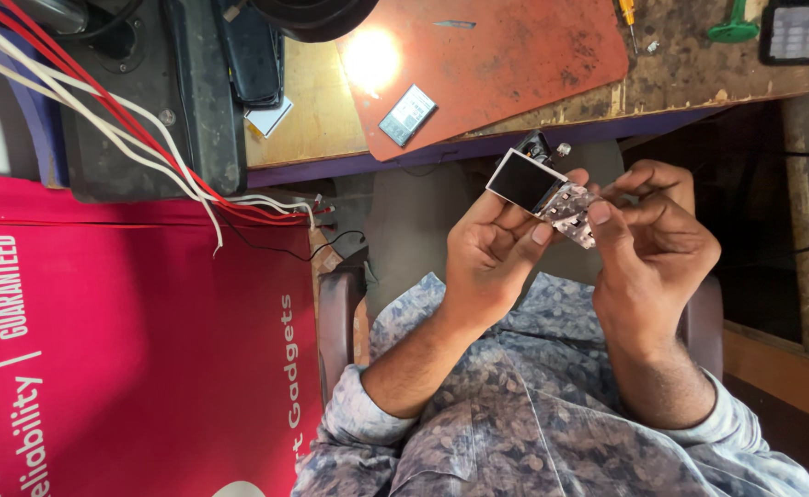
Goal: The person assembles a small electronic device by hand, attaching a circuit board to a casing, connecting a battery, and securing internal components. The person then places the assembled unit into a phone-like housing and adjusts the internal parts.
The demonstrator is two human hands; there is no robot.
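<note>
My left hand (492, 248) grips a small opened phone board (543, 189) with a dark screen and a silvery keypad section, held up in front of my chest. My right hand (648, 239) pinches the keypad end of the same board with thumb and fingers. Both hands touch the part, close to the workbench edge (478, 147).
On the bench lie an orange mat (506, 55), a small grey battery (408, 114), a green-handled tool (734, 28), a screwdriver (627, 18) and a dark gadget (798, 30). Red and white wires (147, 138) run over a dark device at left. A red banner (128, 350) hangs below.
</note>
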